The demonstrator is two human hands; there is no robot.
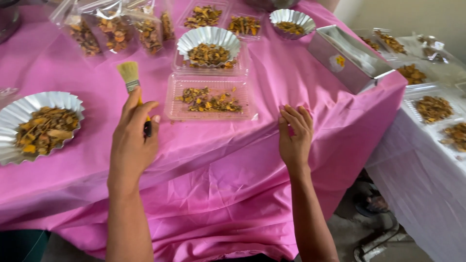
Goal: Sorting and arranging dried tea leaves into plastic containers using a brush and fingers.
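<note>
The clear plastic tray (pixel 212 99) of dried orange-brown pieces lies on the pink-covered bench (pixel 218 160), its long side running left to right. The left hand (pixel 133 140), just left of the tray and nearer to it, has its grip wrapped around a small paintbrush (pixel 132 82), bristles pointing away. The right hand (pixel 294 136) rests right of the tray, fingers loosely curled on the cloth, holding nothing.

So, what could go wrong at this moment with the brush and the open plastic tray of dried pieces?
1. The left hand holds the brush up beside the open plastic tray; a careless sweep might flick the light dried pieces onto the pink tablecloth.
2. The right hand rests on the cloth, which hangs loose over the edge; tugging it could possibly shift the trays.
</note>
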